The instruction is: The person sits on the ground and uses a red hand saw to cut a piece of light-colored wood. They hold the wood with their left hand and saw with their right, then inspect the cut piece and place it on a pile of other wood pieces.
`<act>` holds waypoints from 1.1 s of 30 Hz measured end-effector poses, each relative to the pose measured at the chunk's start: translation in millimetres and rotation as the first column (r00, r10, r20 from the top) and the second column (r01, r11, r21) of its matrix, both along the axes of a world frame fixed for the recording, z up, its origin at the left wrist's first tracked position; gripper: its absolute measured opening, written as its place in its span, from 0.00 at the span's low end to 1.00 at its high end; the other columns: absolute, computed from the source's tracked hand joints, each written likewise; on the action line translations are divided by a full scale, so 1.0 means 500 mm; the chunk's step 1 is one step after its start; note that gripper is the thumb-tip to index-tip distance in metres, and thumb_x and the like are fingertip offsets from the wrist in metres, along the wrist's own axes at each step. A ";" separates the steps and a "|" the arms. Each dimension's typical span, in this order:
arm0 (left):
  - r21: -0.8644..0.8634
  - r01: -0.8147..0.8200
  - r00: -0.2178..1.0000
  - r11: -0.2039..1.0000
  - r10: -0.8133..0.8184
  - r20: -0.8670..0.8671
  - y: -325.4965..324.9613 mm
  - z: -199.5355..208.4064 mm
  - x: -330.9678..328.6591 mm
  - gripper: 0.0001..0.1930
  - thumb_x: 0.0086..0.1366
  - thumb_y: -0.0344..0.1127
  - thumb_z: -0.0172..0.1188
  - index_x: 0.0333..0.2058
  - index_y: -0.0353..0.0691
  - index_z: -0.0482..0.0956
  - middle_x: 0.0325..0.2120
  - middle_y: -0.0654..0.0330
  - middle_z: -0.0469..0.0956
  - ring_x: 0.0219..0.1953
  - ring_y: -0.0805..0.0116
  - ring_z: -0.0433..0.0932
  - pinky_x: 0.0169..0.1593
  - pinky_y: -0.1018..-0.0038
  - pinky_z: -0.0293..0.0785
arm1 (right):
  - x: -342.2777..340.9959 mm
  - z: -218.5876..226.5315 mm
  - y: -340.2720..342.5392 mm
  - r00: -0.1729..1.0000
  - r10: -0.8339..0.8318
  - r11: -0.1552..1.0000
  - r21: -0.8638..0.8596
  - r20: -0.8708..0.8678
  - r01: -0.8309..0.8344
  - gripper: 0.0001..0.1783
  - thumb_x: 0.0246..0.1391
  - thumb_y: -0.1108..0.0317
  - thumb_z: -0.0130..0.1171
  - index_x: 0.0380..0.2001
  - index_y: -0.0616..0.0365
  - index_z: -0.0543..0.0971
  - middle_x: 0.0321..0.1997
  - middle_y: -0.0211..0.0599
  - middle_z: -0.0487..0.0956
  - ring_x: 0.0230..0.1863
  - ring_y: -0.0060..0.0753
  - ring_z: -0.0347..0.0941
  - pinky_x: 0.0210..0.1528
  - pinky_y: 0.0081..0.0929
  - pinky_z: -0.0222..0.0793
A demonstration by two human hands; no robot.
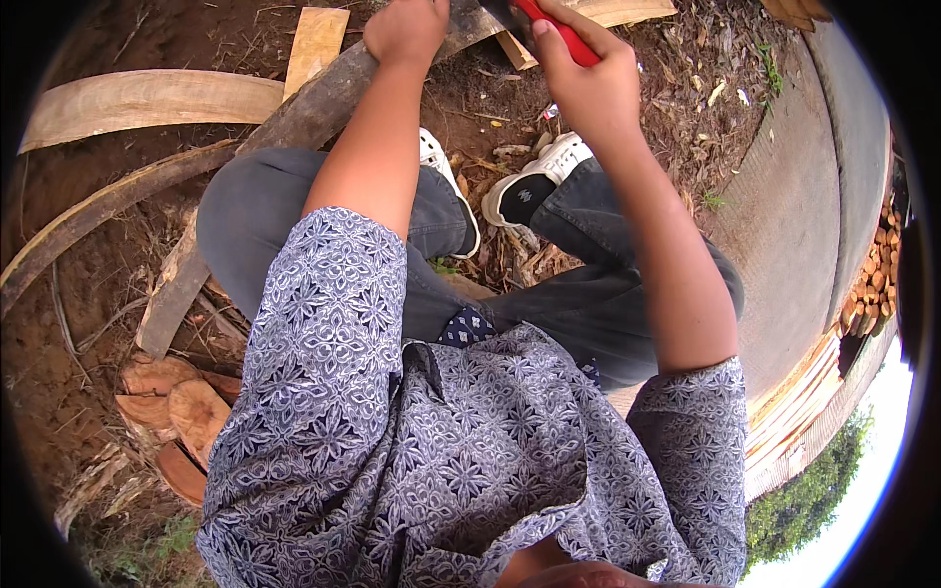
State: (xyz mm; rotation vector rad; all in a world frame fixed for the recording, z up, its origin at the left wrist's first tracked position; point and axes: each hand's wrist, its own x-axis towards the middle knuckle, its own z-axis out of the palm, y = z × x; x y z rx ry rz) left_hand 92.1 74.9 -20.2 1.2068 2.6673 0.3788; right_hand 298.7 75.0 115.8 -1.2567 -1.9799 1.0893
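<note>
My right hand [600,83] is closed round the red handle [567,37] of a tool. Its dark metal part [502,14] is cut off by the upper edge, so the exact kind does not show. My left hand [405,31] is a closed fist over a weathered grey wooden plank [328,103], left of the tool. Its fingertips are hidden, and what they grip cannot be made out. The plank slants up to the right beyond my left knee. Pale cut wood [627,10] shows behind the tool.
A pale curved board [147,106] and a bark-edged strip [118,201] lie on the soil at left. Reddish wood offcuts [196,416] sit by my left side. My shoes [544,176] stand among wood chips. A grey sheet [784,176] and stacked wood [875,269] are at right.
</note>
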 end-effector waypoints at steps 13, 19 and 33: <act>-0.027 0.033 0.999 0.999 -0.032 0.030 0.000 0.021 -0.008 0.29 0.74 0.59 0.47 0.33 0.43 0.90 0.32 0.47 0.87 0.38 0.46 0.87 0.44 0.52 0.82 | 0.031 -0.174 0.004 0.979 0.066 0.994 0.095 -0.194 -0.048 0.24 0.65 0.59 0.65 0.62 0.51 0.80 0.45 0.43 0.87 0.42 0.22 0.81 0.48 0.25 0.75; -0.230 0.101 0.982 0.968 -0.059 0.181 -0.003 -0.003 -0.034 0.33 0.74 0.62 0.39 0.47 0.44 0.87 0.47 0.47 0.84 0.51 0.45 0.82 0.53 0.51 0.78 | 0.052 -0.189 -0.026 0.993 0.070 0.990 -0.114 -0.093 -0.080 0.29 0.65 0.57 0.66 0.66 0.55 0.76 0.42 0.37 0.86 0.39 0.20 0.78 0.47 0.23 0.74; -0.022 0.265 0.939 0.964 -0.263 -0.220 -0.063 -0.009 0.023 0.36 0.64 0.66 0.59 0.62 0.47 0.69 0.57 0.47 0.75 0.59 0.46 0.75 0.60 0.53 0.74 | 0.074 -0.216 0.021 0.988 -0.022 0.987 -0.163 -0.155 -0.004 0.26 0.63 0.49 0.66 0.58 0.53 0.82 0.32 0.35 0.84 0.33 0.22 0.76 0.41 0.26 0.73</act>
